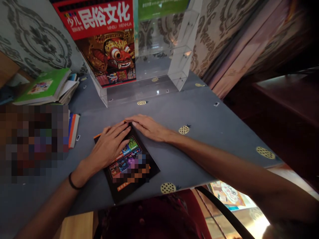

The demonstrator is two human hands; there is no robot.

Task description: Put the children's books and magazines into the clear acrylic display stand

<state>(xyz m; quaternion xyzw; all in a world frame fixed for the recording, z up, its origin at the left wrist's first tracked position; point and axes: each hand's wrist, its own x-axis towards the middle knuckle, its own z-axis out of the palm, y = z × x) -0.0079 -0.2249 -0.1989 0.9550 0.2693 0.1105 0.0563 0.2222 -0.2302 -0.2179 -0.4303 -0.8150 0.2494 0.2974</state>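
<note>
The dark book (133, 159) lay on the table, under and just beyond the palm of the left hand (109, 142). Its long axis ran aslant, from the far end under the fingers down toward the person and to the right, with its lowest corner close to the near edge of the tablecloth (211, 122). The left hand was the nearer: it rested palm down on the book's left far part, fingers outstretched, pressing flat rather than clenched around anything. The right hand (147, 127) came in from the other side, its fingers straight and loosely together at the far right corner, the tips meeting those of the left. It too was unclenched, and its underside was hidden.

Nothing stood between either hand and the book; the fingers themselves covered much of its far edge. Beyond them, apart from the hands, a clear plastic rack (178, 63) stood upright, bearing a red book (109, 39) with a mask on its cover and, higher up, a green book (159, 8). To the left lay a stack of books (41, 88), with a smaller orange-and-white book (74, 131) in front of it, partly lost behind a blurred patch. A dark band (74, 182) circled the left wrist.
</note>
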